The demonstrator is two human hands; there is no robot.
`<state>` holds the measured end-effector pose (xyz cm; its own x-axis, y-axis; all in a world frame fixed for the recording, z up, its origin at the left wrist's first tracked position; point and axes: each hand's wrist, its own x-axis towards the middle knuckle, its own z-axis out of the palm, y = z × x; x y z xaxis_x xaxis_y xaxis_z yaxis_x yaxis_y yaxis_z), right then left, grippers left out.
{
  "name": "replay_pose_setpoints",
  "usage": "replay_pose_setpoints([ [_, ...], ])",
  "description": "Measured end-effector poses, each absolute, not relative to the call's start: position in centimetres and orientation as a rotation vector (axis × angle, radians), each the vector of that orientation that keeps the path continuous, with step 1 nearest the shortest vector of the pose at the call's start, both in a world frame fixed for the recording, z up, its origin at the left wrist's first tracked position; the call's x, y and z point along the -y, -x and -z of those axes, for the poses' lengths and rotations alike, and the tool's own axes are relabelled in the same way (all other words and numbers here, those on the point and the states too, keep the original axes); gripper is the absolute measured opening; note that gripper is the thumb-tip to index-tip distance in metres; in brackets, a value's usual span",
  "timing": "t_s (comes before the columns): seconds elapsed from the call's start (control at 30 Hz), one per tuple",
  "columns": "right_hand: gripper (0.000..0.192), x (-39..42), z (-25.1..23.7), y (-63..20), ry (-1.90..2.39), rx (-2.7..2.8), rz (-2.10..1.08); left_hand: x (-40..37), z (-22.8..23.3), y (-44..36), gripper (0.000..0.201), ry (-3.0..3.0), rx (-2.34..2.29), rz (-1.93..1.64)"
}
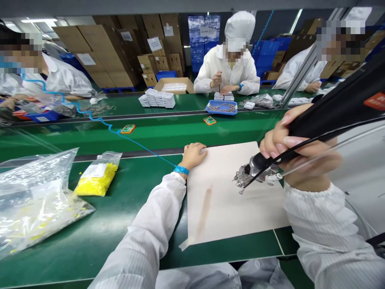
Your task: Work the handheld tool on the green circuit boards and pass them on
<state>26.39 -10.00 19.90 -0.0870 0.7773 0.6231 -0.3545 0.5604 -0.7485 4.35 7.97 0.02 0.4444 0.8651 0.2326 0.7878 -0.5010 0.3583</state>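
My right hand (pixel 288 140) is wrapped round a black electric screwdriver (pixel 325 104). Its metal nozzle head (pixel 248 174), fed by a clear tube and a black cable, hangs over a pale sheet (pixel 234 204) on the bench. My left hand (pixel 194 155), with a blue wrist strap (pixel 181 170), rests at the sheet's far left corner. Its fingers are bent round a small greyish thing, mostly hidden. A brown smear marks the sheet, and tape holds its near left corner.
Left on the green bench lie a bag of yellow pieces (pixel 98 178) and a large clear bag (pixel 39 204). Two orange-edged circuit boards (pixel 209 120) sit on the green conveyor (pixel 168 130). Across it, a co-worker (pixel 228 68) works beside a blue tray (pixel 221 112). A blue coiled cord (pixel 87 114) crosses leftward.
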Motion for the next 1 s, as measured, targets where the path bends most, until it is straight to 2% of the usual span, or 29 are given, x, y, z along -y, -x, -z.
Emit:
replay_pose_setpoints([
  [0.3, 0.024, 9.6, -19.2, -25.0, 0.473, 1.351, -0.998, -8.0, 0.0, -4.5, 0.031, -2.485, -1.446, -0.584],
  [0.5, 0.028, 9.0, -18.9, -25.1, 0.484, 1.314, -0.898, -7.9, -0.2, -4.4, 0.031, -2.483, -1.437, -0.581],
  [0.73, 0.026, 9.6, -18.6, -25.1, 0.465, 1.355, -1.081, -7.9, -0.2, -4.5, 0.031, -2.480, -1.444, -0.577],
  [1.0, 0.025, 9.9, -19.0, -25.1, 0.500, 1.394, -1.091, -8.0, -0.1, -4.4, 0.031, -2.474, -1.448, -0.580],
])
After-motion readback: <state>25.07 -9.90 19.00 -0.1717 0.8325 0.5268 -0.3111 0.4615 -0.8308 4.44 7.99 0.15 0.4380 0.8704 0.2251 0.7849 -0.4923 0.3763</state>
